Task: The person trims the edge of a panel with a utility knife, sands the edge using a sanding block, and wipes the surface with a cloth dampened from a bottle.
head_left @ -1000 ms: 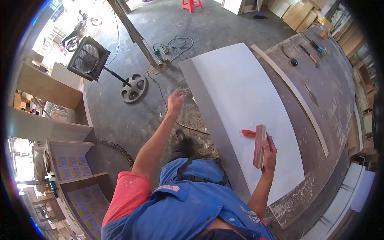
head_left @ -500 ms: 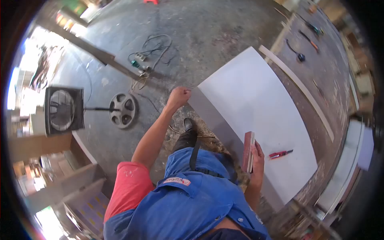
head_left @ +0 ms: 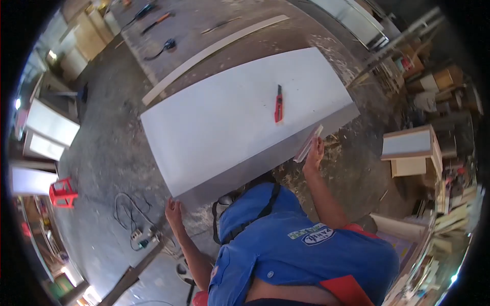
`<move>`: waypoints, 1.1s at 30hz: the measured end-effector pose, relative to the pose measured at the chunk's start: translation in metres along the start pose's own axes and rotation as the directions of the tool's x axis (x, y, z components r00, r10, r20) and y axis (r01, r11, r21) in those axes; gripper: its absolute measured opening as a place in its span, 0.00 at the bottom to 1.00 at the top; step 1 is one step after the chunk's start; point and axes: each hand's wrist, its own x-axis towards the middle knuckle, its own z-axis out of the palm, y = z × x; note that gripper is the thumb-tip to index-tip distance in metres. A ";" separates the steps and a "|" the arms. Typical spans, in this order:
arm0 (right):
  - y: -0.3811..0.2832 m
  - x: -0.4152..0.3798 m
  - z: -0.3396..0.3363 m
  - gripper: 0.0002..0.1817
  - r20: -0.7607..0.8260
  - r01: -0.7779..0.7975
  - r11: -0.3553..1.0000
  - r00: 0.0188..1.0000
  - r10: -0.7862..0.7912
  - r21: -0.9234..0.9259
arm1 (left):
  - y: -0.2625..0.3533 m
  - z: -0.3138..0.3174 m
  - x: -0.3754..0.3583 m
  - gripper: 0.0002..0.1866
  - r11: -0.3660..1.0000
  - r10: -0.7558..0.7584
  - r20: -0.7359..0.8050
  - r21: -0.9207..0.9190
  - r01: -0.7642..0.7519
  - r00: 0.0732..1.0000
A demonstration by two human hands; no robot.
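Observation:
A large white panel [head_left: 224,117] with a grey front edge [head_left: 245,171] lies across the work surface before me. My right hand [head_left: 314,154] grips a sanding block [head_left: 308,145], tilted along the grey edge toward its right end. At the panel's near left corner is my left hand [head_left: 174,210], its bent fingers a little apart and fingertips right by the corner. On the white face rests a red utility knife [head_left: 279,105], not far from the block.
Beyond the panel lies a long curved strip [head_left: 214,51], with cabled tools [head_left: 167,46] farther back. A red stool [head_left: 63,193] and a power strip with cables [head_left: 137,235] are on the floor at left. A wooden box [head_left: 408,145] stands at right.
The view has swung round, so the panel now lies crosswise ahead. The sanding block has turned to a slant at the panel's grey edge. My left hand's fingers have loosened from a curl.

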 end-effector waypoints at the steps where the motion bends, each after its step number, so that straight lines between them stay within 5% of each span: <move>1: 0.006 0.013 -0.005 0.25 -0.029 0.003 1.000 1.000 -0.003 0.014 | -0.010 -0.002 0.014 0.24 0.995 -0.023 0.031 0.097 0.020 0.999; 3: 0.009 0.029 -0.019 0.24 -0.169 -0.075 0.974 0.979 0.112 0.213 | -0.012 -0.003 0.021 0.23 0.979 -0.038 0.077 0.203 0.021 0.996; 6: 0.009 0.052 -0.026 0.26 -0.092 -0.104 0.925 0.985 0.148 0.365 | 0.001 0.002 0.015 0.21 0.979 -0.031 0.034 0.201 0.024 0.999; 11: -0.025 0.060 -0.011 0.29 -0.087 -0.224 0.907 0.959 0.271 0.356 | 0.012 -0.004 -0.013 0.11 0.956 -0.131 -0.012 0.263 0.129 0.991; 19: -0.008 0.125 -0.042 0.30 0.108 -0.299 0.877 0.954 0.279 0.376 | 0.037 0.057 -0.122 0.16 0.934 -0.138 -0.176 0.306 0.187 0.975; 22: -0.038 0.136 -0.029 0.28 0.181 -0.259 0.914 0.961 0.210 0.314 | 0.021 0.067 -0.141 0.16 0.919 -0.186 -0.137 0.326 0.222 0.973; 24: -0.053 0.140 -0.009 0.27 0.226 0.185 0.972 0.963 -0.149 -0.147 | 0.012 0.066 -0.145 0.18 0.864 -0.279 -0.114 0.404 0.301 0.954; 25: -0.062 0.138 0.006 0.27 0.240 0.182 0.974 0.960 -0.146 -0.133 | 0.012 0.076 -0.150 0.20 0.883 -0.205 -0.163 0.394 0.254 0.965; 26: -0.072 0.134 0.024 0.28 0.284 0.089 0.996 0.955 -0.081 -0.012 | 0.010 0.083 -0.154 0.23 0.899 -0.131 -0.211 0.387 0.206 0.969; 27: -0.084 0.128 0.044 0.28 0.335 -0.012 0.995 0.942 -0.023 0.104 | 0.010 0.087 -0.155 0.30 0.899 -0.237 -0.260 0.307 0.313 0.936; 28: -0.098 0.122 0.070 0.30 0.361 -0.227 0.971 0.914 0.186 0.074 | 0.001 0.090 -0.155 0.30 0.903 -0.227 -0.275 0.299 0.307 0.934; 29: -0.050 0.137 0.100 0.30 0.436 -0.410 0.885 0.853 0.286 0.221 | -0.013 0.094 -0.157 0.33 0.944 -0.126 -0.331 0.251 0.216 0.935; 30: -0.083 0.117 0.127 0.34 0.429 -0.564 0.821 0.765 0.480 0.088 | -0.021 0.101 -0.158 0.37 0.971 -0.027 -0.393 0.207 0.117 0.919; 31: -0.044 0.128 0.156 0.30 0.696 -0.703 0.695 0.576 0.430 0.151 | -0.002 0.114 -0.165 0.40 0.971 -0.061 -0.437 0.181 0.154 0.898; 33: -0.001 0.126 0.221 0.20 0.770 -0.628 0.771 0.543 0.335 0.107 | 0.010 0.131 -0.182 0.40 0.957 0.004 -0.499 0.253 0.141 0.867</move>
